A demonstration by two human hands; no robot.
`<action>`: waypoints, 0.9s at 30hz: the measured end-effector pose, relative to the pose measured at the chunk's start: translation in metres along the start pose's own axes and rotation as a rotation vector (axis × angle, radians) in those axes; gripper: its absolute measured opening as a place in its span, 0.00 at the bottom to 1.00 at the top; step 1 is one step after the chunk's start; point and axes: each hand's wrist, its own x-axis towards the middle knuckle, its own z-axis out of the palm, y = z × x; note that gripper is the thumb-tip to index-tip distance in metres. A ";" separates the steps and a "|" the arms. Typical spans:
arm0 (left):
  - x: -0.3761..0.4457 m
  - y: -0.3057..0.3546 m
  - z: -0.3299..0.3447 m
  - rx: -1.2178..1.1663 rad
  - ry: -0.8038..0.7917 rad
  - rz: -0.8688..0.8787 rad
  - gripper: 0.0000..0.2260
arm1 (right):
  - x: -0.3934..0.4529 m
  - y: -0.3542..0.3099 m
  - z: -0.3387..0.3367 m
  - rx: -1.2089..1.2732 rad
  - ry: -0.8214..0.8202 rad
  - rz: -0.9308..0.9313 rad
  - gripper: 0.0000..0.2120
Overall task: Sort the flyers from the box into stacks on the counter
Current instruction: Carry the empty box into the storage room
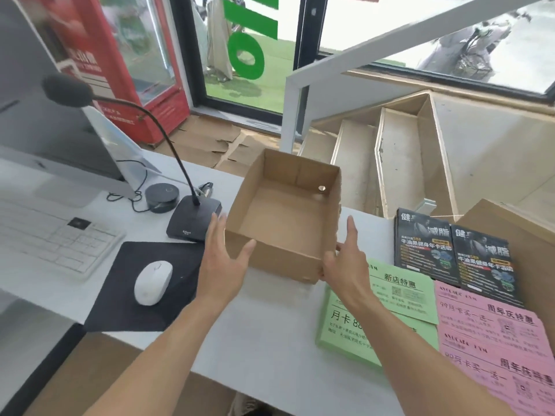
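Observation:
An open cardboard box [285,217] stands on the white counter [270,349] in the middle; nothing shows inside it. My left hand [223,259] lies flat against its left wall, fingers straight. My right hand [345,262] is at its near right corner, fingers straight along the right wall. To the right lie the flyers: a green stack [399,298], a pink stack [492,343] and two black flyers [456,253] side by side behind them.
A desk microphone [192,220] stands just left of the box. Nearer me are a white mouse [153,282] on a black pad and a keyboard [51,235]. Another cardboard piece [510,223] lies at the far right edge.

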 end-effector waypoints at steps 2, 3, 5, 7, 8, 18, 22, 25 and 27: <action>-0.011 0.009 -0.013 -0.079 0.054 0.005 0.34 | -0.028 0.000 -0.010 0.043 0.016 -0.075 0.39; -0.020 0.014 -0.019 -0.119 0.079 0.006 0.33 | -0.046 0.001 -0.016 0.064 0.020 -0.115 0.39; -0.047 0.027 -0.029 -0.171 0.134 0.001 0.30 | -0.082 0.005 -0.027 0.145 0.003 -0.172 0.38; -0.083 0.035 -0.039 -0.208 0.263 -0.002 0.27 | -0.116 0.010 -0.037 0.208 -0.027 -0.206 0.37; -0.104 0.038 -0.045 -0.239 0.347 -0.022 0.27 | -0.131 0.013 -0.040 0.218 -0.043 -0.223 0.37; -0.348 -0.044 -0.131 -0.207 0.899 -0.407 0.23 | -0.267 0.004 0.017 -0.018 -0.620 -0.554 0.35; -0.441 -0.082 -0.164 -0.248 1.075 -0.577 0.23 | -0.330 -0.005 0.077 -0.127 -0.880 -0.670 0.33; -0.508 -0.118 -0.192 -0.256 1.215 -0.698 0.24 | -0.393 -0.009 0.128 -0.214 -1.017 -0.738 0.29; -0.551 -0.139 -0.213 -0.260 1.307 -0.767 0.23 | -0.439 -0.013 0.164 -0.267 -1.095 -0.760 0.29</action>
